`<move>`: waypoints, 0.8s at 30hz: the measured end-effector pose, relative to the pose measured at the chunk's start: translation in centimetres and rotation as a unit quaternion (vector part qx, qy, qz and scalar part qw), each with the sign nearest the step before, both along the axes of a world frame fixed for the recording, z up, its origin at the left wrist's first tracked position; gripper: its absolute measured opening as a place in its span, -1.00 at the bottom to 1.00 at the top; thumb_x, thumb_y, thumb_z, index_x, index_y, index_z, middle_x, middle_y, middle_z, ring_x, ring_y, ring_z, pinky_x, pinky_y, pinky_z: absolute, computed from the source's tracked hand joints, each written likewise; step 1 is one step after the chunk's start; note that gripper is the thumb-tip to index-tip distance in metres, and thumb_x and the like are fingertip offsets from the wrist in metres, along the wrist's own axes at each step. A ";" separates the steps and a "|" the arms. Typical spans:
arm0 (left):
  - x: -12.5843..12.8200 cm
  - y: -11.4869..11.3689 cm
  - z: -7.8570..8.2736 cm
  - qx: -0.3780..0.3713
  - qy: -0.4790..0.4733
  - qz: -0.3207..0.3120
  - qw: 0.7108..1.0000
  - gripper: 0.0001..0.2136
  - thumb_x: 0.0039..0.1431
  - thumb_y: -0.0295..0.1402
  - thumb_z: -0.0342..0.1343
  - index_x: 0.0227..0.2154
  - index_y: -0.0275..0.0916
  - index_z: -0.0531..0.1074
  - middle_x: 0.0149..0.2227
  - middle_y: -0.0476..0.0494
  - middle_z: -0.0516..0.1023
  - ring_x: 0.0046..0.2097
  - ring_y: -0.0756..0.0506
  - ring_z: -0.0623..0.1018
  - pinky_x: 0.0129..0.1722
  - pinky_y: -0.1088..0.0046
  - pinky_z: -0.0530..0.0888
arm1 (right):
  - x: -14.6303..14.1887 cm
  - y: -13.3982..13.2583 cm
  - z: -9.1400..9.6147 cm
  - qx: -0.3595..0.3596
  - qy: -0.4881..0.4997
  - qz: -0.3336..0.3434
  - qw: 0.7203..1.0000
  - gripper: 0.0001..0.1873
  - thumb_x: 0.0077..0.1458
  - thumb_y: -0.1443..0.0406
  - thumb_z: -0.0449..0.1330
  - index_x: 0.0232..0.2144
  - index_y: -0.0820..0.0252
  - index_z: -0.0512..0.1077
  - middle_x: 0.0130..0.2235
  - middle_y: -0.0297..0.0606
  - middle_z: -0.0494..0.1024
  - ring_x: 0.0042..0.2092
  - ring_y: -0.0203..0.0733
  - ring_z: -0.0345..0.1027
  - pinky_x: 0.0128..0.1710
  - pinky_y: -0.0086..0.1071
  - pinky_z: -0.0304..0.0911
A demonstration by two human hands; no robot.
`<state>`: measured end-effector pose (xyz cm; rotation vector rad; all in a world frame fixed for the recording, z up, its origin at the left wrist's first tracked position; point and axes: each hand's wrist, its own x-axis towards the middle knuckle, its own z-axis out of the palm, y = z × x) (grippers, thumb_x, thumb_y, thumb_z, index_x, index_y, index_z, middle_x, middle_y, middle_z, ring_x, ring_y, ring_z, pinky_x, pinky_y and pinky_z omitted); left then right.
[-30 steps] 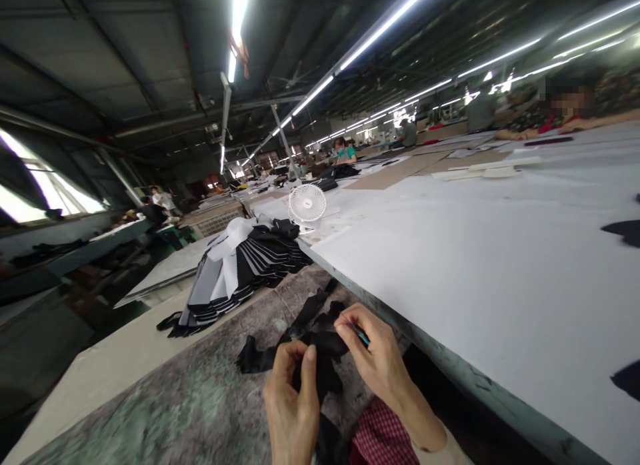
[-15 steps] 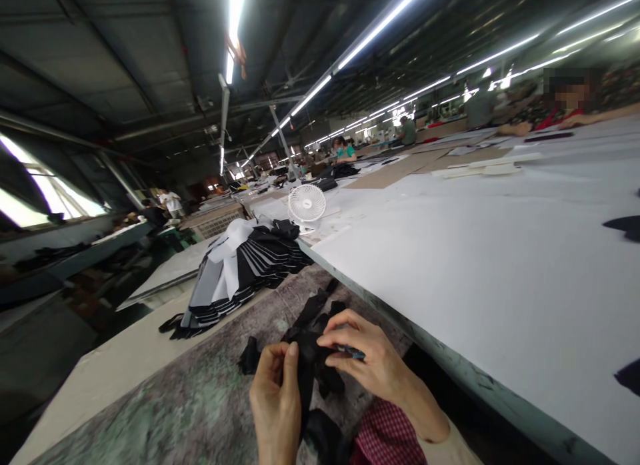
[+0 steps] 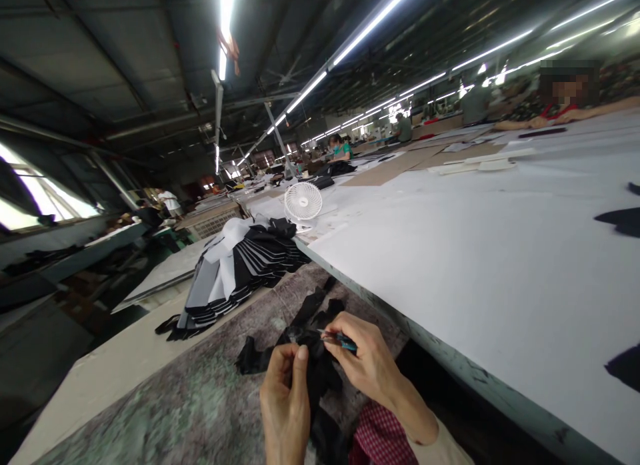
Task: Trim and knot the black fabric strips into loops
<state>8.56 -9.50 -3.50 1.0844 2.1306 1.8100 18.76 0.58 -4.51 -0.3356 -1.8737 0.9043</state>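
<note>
Black fabric pieces (image 3: 323, 378) lie crumpled on the mottled grey-green surface (image 3: 200, 378) in front of me. My left hand (image 3: 286, 395) is closed, thumb against the fingers, pinching an edge of the black fabric. In my right hand (image 3: 367, 355) is a small pair of thread snips (image 3: 346, 343) with a blue handle. Its metal tips point left, just above the fabric and close to my left thumb. The right fingers are wrapped round the handle, and part of the tool is hidden by them.
A large white-covered table (image 3: 425, 271) runs along the right, its edge near my right forearm. A white fan (image 3: 303, 202) stands at its corner. Fanned black and grey cut pieces (image 3: 235, 271) are stacked to the left. A co-worker (image 3: 565, 105) leans over the table far right.
My right hand has closed round the snips and turned their tips toward the fabric. My left hand has shifted slightly right, still pinching. The view has moved a little.
</note>
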 end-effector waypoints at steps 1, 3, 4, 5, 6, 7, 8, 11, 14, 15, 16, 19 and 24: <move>0.2 -0.2 -0.2 0.002 0.004 0.008 1.000 -0.63 0.00 0.03 0.11 -0.51 -0.23 0.39 -0.56 0.00 0.38 -0.48 -0.02 0.35 -0.48 0.51 0.28 | 0.0 0.1 -0.1 -0.028 0.008 -0.019 0.999 -0.87 0.14 0.30 0.08 -0.42 0.21 0.35 -0.40 -0.27 0.42 -0.37 -0.28 0.27 -0.34 -0.42 0.16; 0.7 -0.7 -0.6 0.015 0.011 0.038 0.999 -0.63 -0.02 0.04 0.12 -0.52 -0.22 0.39 -0.56 0.01 0.37 -0.49 -0.01 0.33 -0.47 0.51 0.27 | 0.0 0.4 -0.4 -0.125 0.044 -0.071 0.989 -0.83 0.13 0.24 0.09 -0.44 0.22 0.35 -0.46 -0.30 0.38 -0.41 -0.29 0.21 -0.37 -0.41 0.13; 0.9 -1.0 -0.8 0.020 0.012 0.059 0.998 -0.61 -0.03 0.06 0.12 -0.52 -0.21 0.39 -0.56 0.01 0.37 -0.49 -0.01 0.33 -0.47 0.51 0.26 | -0.1 0.6 -0.6 -0.184 0.065 -0.093 0.976 -0.80 0.11 0.21 0.10 -0.45 0.22 0.35 -0.48 -0.32 0.35 -0.43 -0.30 0.17 -0.40 -0.42 0.11; 1.0 -1.4 -1.1 0.022 0.008 0.083 0.996 -0.60 -0.05 0.08 0.13 -0.53 -0.21 0.39 -0.55 0.01 0.38 -0.48 -0.02 0.33 -0.46 0.50 0.26 | -0.2 0.7 -0.8 -0.238 0.085 -0.104 0.962 -0.77 0.10 0.17 0.11 -0.46 0.23 0.35 -0.50 -0.35 0.31 -0.45 -0.32 0.14 -0.42 -0.43 0.09; 1.1 -1.8 -1.3 0.019 -0.001 0.104 0.994 -0.59 -0.07 0.09 0.13 -0.53 -0.21 0.40 -0.55 0.00 0.39 -0.47 -0.03 0.34 -0.45 0.49 0.26 | -0.4 0.8 -0.8 -0.279 0.097 -0.099 0.950 -0.74 0.07 0.14 0.13 -0.46 0.23 0.36 -0.52 -0.37 0.27 -0.46 -0.33 0.10 -0.45 -0.44 0.06; 1.0 -2.1 -1.5 0.016 -0.014 0.121 0.992 -0.58 -0.09 0.10 0.14 -0.52 -0.21 0.40 -0.53 -0.01 0.41 -0.46 -0.04 0.36 -0.44 0.48 0.27 | -0.4 0.8 -0.8 -0.305 0.099 -0.077 0.944 -0.73 0.06 0.12 0.14 -0.46 0.24 0.36 -0.53 -0.38 0.25 -0.46 -0.34 0.08 -0.47 -0.45 0.04; 0.8 -2.5 -1.7 0.015 -0.031 0.135 0.990 -0.57 -0.11 0.11 0.15 -0.51 -0.21 0.41 -0.52 -0.02 0.42 -0.44 -0.05 0.37 -0.42 0.47 0.28 | -0.5 0.7 -0.7 -0.314 0.091 -0.047 0.944 -0.72 0.05 0.11 0.14 -0.46 0.24 0.36 -0.53 -0.38 0.23 -0.46 -0.35 0.06 -0.48 -0.46 0.03; 0.0 -3.3 -1.9 0.026 -0.113 0.140 0.983 -0.56 -0.21 0.08 0.23 -0.49 -0.23 0.41 -0.52 0.00 0.43 -0.44 -0.04 0.38 -0.44 0.49 0.29 | -0.2 0.4 -0.1 -0.287 0.027 0.038 0.957 -0.73 0.07 0.14 0.14 -0.48 0.25 0.34 -0.53 -0.39 0.23 -0.46 -0.37 0.06 -0.48 -0.48 0.02; -0.7 -3.8 -1.7 0.042 -0.247 0.078 0.965 -0.58 -0.26 -0.01 0.31 -0.50 -0.24 0.36 -0.63 0.09 0.33 -0.58 0.06 0.30 -0.57 0.57 0.24 | 0.3 0.5 0.3 -0.235 -0.004 0.048 0.971 -0.76 0.11 0.19 0.11 -0.49 0.23 0.33 -0.52 -0.40 0.26 -0.46 -0.37 0.10 -0.47 -0.48 0.05; -0.8 -3.9 -1.5 0.039 -0.297 0.052 0.953 -0.59 -0.27 -0.03 0.33 -0.51 -0.23 0.34 -0.67 0.12 0.28 -0.63 0.09 0.25 -0.62 0.60 0.20 | 0.4 0.6 0.3 -0.207 -0.005 0.050 0.977 -0.77 0.13 0.20 0.10 -0.47 0.23 0.33 -0.52 -0.39 0.29 -0.46 -0.37 0.14 -0.46 -0.48 0.07; -0.8 -4.0 -1.4 0.030 -0.344 0.026 0.938 -0.58 -0.28 -0.05 0.34 -0.51 -0.23 0.33 -0.71 0.14 0.23 -0.68 0.12 0.20 -0.68 0.62 0.14 | 0.5 0.8 0.3 -0.167 -0.004 0.058 0.984 -0.78 0.14 0.21 0.10 -0.46 0.22 0.34 -0.51 -0.38 0.33 -0.45 -0.36 0.18 -0.43 -0.48 0.10; -0.8 -4.2 -1.2 -0.001 -0.431 -0.014 0.902 -0.57 -0.30 -0.05 0.35 -0.52 -0.24 0.31 -0.78 0.20 0.11 -0.77 0.17 0.05 -0.76 0.66 -0.05 | -0.1 1.8 0.0 -0.039 0.006 0.091 0.995 -0.82 0.14 0.22 0.13 -0.44 0.20 0.38 -0.45 -0.32 0.45 -0.40 -0.32 0.31 -0.35 -0.47 0.19; -1.4 -4.4 -1.1 0.073 -0.368 0.045 0.926 -0.63 -0.21 -0.11 0.34 -0.45 -0.22 0.35 -0.62 0.12 0.34 -0.63 0.10 0.31 -0.65 0.63 0.20 | -1.9 3.2 -0.9 -0.111 0.078 0.025 0.990 -0.79 0.09 0.17 0.18 -0.29 0.18 0.44 -0.33 -0.26 0.51 -0.28 -0.27 0.39 -0.27 -0.44 0.26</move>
